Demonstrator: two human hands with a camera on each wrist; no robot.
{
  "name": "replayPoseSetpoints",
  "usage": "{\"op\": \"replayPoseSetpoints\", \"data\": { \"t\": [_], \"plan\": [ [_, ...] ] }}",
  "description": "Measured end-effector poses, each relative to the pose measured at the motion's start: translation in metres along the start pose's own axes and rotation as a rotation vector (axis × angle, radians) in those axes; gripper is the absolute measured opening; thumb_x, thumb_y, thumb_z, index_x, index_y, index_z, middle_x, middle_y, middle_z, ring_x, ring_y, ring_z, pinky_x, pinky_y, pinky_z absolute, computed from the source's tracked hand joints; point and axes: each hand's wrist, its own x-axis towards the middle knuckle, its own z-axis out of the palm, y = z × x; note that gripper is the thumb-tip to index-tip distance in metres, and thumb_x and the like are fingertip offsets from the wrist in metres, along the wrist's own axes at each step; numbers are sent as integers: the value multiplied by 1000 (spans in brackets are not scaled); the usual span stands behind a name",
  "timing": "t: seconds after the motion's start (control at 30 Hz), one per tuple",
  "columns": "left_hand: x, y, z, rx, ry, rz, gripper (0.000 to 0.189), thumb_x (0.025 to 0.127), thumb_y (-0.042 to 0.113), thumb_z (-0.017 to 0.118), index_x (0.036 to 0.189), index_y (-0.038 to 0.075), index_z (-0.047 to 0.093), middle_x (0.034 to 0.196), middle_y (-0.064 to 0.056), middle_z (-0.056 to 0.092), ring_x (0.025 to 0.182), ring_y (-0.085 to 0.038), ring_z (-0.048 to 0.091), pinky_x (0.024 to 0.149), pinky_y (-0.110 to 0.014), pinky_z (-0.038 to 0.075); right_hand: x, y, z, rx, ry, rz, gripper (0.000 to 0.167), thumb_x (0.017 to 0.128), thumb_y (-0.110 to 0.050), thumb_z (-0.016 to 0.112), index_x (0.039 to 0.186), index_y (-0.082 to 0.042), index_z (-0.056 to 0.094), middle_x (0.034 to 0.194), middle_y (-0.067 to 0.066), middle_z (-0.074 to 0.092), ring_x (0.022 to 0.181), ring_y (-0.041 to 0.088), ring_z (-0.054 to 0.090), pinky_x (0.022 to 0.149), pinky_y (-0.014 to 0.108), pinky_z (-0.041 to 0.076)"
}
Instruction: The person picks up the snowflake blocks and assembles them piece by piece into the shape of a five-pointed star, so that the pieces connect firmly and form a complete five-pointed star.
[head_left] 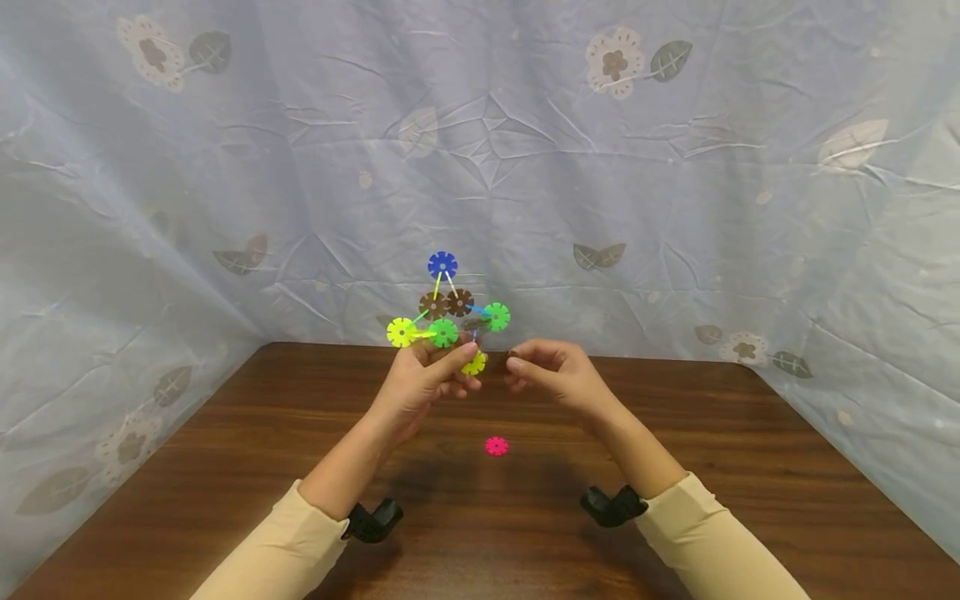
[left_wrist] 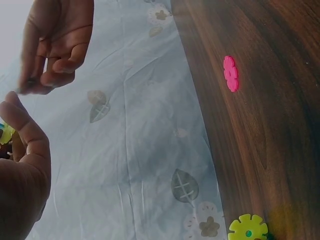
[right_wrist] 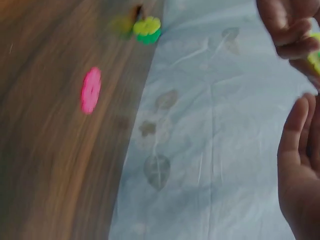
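Note:
My left hand grips a built shape of notched plastic snowflake discs by its lower part, thumb and fingers around it. A blue disc tops the shape, brown ones sit below it, and green and yellow ones spread to the sides. Under these, a yellow disc lies by the left fingertips, partly covered by the thumb. Just to the right, my right hand pinches a small dark brown piece between thumb and forefinger, most of it hidden. The two hands face each other with a small gap.
A pink snowflake disc lies on the dark wooden table below the hands. Yellow and green discs show near the cloth's edge in the right wrist view. A pale flowered cloth hangs behind and at both sides.

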Motion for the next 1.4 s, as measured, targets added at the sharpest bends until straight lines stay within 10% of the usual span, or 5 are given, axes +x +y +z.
{"op": "replayPoseSetpoints", "data": {
  "t": [0.27, 1.03, 1.4],
  "plan": [
    [1, -4, 2, 28, -15, -23, 20, 104, 17, 64, 118, 4, 64, 88, 8, 75, 72, -11, 74, 68, -24, 58, -5, -5, 13, 289, 86, 55, 27, 107, -10, 58, 94, -25, 77, 107, -10, 72, 102, 9, 73, 94, 27, 60],
    [-5, -4, 8, 80, -89, -34, 34, 104, 17, 62, 130, -6, 59, 102, 4, 73, 74, -12, 73, 71, -24, 59, -12, -13, 20, 285, 98, 87, 25, 106, -9, 59, 90, -21, 74, 84, -8, 64, 82, 8, 61, 77, 23, 58],
    [-5, -3, 8, 126, -88, -30, 35, 102, 16, 66, 128, -8, 62, 89, 8, 74, 71, -11, 72, 70, -24, 58, -12, -17, 20, 310, 178, -43, 27, 106, -6, 58, 91, -19, 75, 89, -8, 66, 82, 8, 65, 78, 22, 59]
  ]
}}
